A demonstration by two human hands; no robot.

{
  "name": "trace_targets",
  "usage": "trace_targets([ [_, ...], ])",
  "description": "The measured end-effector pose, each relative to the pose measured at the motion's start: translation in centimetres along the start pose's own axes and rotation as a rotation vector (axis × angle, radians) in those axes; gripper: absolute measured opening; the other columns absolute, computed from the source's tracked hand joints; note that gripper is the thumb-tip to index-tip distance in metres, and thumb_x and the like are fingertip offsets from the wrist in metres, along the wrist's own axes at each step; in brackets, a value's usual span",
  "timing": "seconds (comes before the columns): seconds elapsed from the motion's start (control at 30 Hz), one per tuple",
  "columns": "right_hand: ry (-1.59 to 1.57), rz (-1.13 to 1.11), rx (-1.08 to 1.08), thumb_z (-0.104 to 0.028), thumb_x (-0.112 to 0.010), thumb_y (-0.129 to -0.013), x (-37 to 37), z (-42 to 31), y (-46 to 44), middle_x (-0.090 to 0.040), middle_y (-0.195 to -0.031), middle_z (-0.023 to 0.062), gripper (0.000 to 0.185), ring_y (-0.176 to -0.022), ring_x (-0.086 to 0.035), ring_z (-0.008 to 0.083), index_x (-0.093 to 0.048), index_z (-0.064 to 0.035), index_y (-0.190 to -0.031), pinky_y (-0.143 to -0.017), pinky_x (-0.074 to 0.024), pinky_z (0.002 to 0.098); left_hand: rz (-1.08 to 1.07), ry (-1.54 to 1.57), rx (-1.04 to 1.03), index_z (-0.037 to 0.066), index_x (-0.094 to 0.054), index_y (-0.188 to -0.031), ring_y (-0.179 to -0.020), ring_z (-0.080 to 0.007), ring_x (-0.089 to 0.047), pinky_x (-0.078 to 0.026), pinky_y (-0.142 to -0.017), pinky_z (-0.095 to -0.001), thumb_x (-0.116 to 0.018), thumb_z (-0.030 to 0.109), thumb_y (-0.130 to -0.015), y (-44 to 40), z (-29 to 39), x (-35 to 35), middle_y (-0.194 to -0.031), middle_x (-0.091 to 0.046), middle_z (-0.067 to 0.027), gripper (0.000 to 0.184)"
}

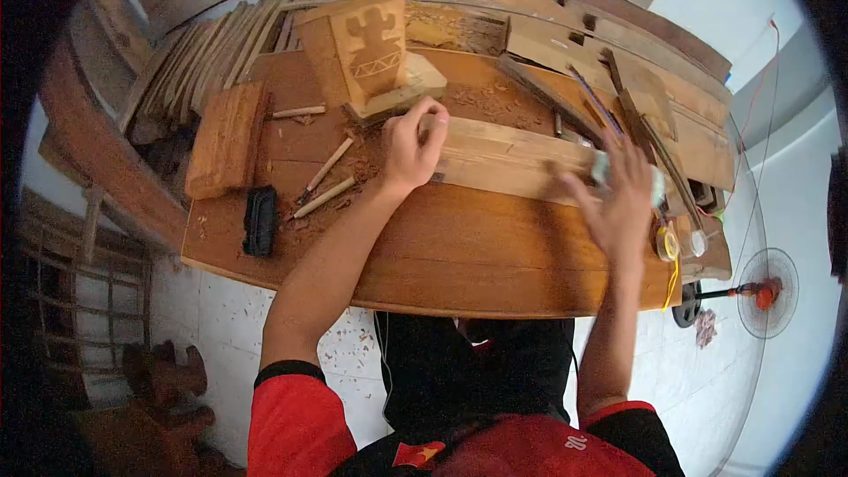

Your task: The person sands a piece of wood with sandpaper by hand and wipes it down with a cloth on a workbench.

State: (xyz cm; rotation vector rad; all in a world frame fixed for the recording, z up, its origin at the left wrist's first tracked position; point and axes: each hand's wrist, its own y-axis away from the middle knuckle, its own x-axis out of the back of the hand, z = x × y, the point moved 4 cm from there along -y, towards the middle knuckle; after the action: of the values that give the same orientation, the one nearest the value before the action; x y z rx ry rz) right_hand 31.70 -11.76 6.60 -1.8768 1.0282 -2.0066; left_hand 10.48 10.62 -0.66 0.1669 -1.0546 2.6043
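Note:
A long, light wooden board (521, 157) lies across the table in front of me. At its left end my left hand (413, 150) is closed, fingers curled and thumb against them; what they pinch, if anything, is hidden. My right hand (620, 203), smeared by motion, is over the board's right end with fingers spread. A pale greenish-white object (657, 185) shows behind it, too blurred to name. Just beyond my left hand stands a carved wooden piece (375, 44) with a cut pattern on its face.
Wood-handled carving tools (325, 196) lie left among shavings, near a black case (260, 221) and a reddish wood block (228, 140). A yellow tape roll (667, 244) sits by the table's right edge. Planks (689, 137) are stacked right; a fan (767, 291) stands beyond.

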Motion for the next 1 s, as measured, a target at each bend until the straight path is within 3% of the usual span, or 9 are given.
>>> trace_targets([
  [0.17,-0.238,-0.010,0.160,-0.068,-0.078,-0.078,-2.4,-11.4,-1.7,-0.049,-0.151,0.0245,0.094,-0.138,-0.044,0.0466,-0.053,-0.0155,-0.152,-0.119,-0.0318,0.0583,0.007,-0.019,-0.074,0.002,-0.063,-0.097,-0.067,-0.0341,-0.070,-0.049,-0.060,-0.0399,-0.057,0.024,-0.101,-0.3,0.4,0.3,-0.075,-0.066,-0.0178,0.023],
  [0.23,-0.277,-0.031,0.194,-0.066,-0.079,-0.078,-2.6,-13.1,-1.9,-0.048,-0.152,0.0240,0.093,-0.139,-0.044,0.0457,-0.052,-0.0170,-0.152,-0.119,-0.0317,0.0585,-0.005,0.006,-0.043,0.002,-0.063,-0.098,-0.067,-0.0340,-0.070,-0.049,-0.061,-0.0403,-0.056,0.024,-0.101,-0.4,0.6,0.1,-0.075,-0.066,-0.0176,0.024],
  [0.5,-0.031,-0.046,0.077,-0.059,-0.081,-0.081,-1.0,1.4,0.2,-0.049,-0.155,0.0206,0.088,-0.143,-0.044,0.0426,-0.051,-0.0230,-0.155,-0.120,-0.0307,0.0577,-0.038,-0.021,0.031,0.005,-0.067,-0.097,-0.050,-0.0248,-0.061,-0.045,-0.054,-0.0370,-0.056,0.039,-0.105,-0.3,-0.4,-0.1,-0.057,-0.061,-0.0092,0.036],
  [0.6,0.082,-0.087,0.013,-0.064,-0.079,-0.081,-1.0,4.0,0.2,-0.049,-0.154,0.0216,0.096,-0.142,-0.044,0.0426,-0.045,-0.0175,-0.158,-0.121,-0.0281,0.0570,-0.035,-0.008,0.090,0.001,-0.064,-0.096,-0.061,-0.0230,-0.061,-0.047,-0.062,-0.0385,-0.053,0.033,-0.105,-0.4,0.7,0.2,-0.068,-0.059,-0.0133,0.035],
  [0.63,0.106,-0.069,0.004,-0.065,-0.078,-0.081,-1.1,3.6,0.2,-0.049,-0.154,0.0222,0.098,-0.142,-0.044,0.0425,-0.043,-0.0165,-0.159,-0.122,-0.0274,0.0568,-0.070,-0.041,0.137,0.002,-0.063,-0.098,-0.061,-0.0265,-0.061,-0.046,-0.062,-0.0388,-0.052,0.033,-0.105,-0.3,0.1,0.0,-0.068,-0.057,-0.0154,0.034],
  [0.7,0.186,-0.040,0.002,-0.065,-0.076,-0.082,-1.5,2.0,0.3,-0.047,-0.154,0.0253,0.104,-0.144,-0.041,0.0425,-0.037,-0.0115,-0.161,-0.122,-0.0256,0.0570,-0.049,-0.025,0.118,0.001,-0.063,-0.099,-0.061,-0.0273,-0.061,-0.047,-0.062,-0.0391,-0.052,0.034,-0.106,-0.2,0.1,0.1,-0.068,-0.057,-0.0155,0.035],
  [0.83,-0.053,0.002,0.105,-0.060,-0.076,-0.084,-2.8,-5.9,-0.2,-0.042,-0.156,0.0268,0.100,-0.146,-0.035,0.0458,-0.037,-0.0066,-0.159,-0.123,-0.0234,0.0587,0.024,-0.090,0.003,0.005,-0.064,-0.098,-0.058,-0.0327,-0.066,-0.049,-0.057,-0.0421,-0.051,0.034,-0.107,-0.2,-0.3,-0.2,-0.063,-0.063,-0.0146,0.033],
  [0.93,-0.199,-0.048,0.176,-0.051,-0.079,-0.084,-3.3,-12.0,-0.9,-0.040,-0.156,0.0265,0.095,-0.144,-0.036,0.0486,-0.038,-0.0075,-0.159,-0.123,-0.0228,0.0603,0.091,-0.066,-0.087,0.005,-0.063,-0.100,-0.068,-0.0359,-0.069,-0.051,-0.062,-0.0422,-0.051,0.032,-0.107,-0.2,-0.5,-0.5,-0.073,-0.066,-0.0175,0.031],
  [1.0,-0.209,-0.057,0.199,-0.048,-0.081,-0.083,-3.2,-13.7,-1.0,-0.041,-0.155,0.0253,0.094,-0.143,-0.037,0.0476,-0.039,-0.0095,-0.158,-0.123,-0.0246,0.0596,-0.001,-0.027,0.063,0.004,-0.062,-0.101,-0.075,-0.0377,-0.070,-0.051,-0.065,-0.0413,-0.052,0.030,-0.107,0.0,-0.1,-0.2,-0.079,-0.067,-0.0186,0.029],
])
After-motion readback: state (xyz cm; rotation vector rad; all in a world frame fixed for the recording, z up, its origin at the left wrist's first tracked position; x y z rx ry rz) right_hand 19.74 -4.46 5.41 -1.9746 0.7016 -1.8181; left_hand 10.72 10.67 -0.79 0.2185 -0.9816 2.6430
